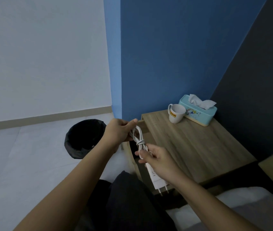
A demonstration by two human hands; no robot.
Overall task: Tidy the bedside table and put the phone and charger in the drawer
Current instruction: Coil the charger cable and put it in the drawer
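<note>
Just above the pulled-out drawer of the bedside table, the left hand is pinching the top loops of the coiled charger cable while the right hand is gripping the lower end, plug adapter dangling below. Snugging that middle wrap tight seems wise before lowering it in.

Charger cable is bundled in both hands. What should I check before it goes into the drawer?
1. Cable bundled: charger cable is looped and wrapped at its middle: ok.
2. Grip: left hand holds the upper loops, right hand pinches the lower end: ok.
3. Adapter unplugged: adapter hangs below the right hand, prongs bare: ok.
4. Drawer open: drawer looks pulled out under the hands, inside dark: cannot tell if there is room.
5. Phone: not in view: cannot tell.
6. Nearby items: mug and tissue box stand well behind the hands: ok.
</note>
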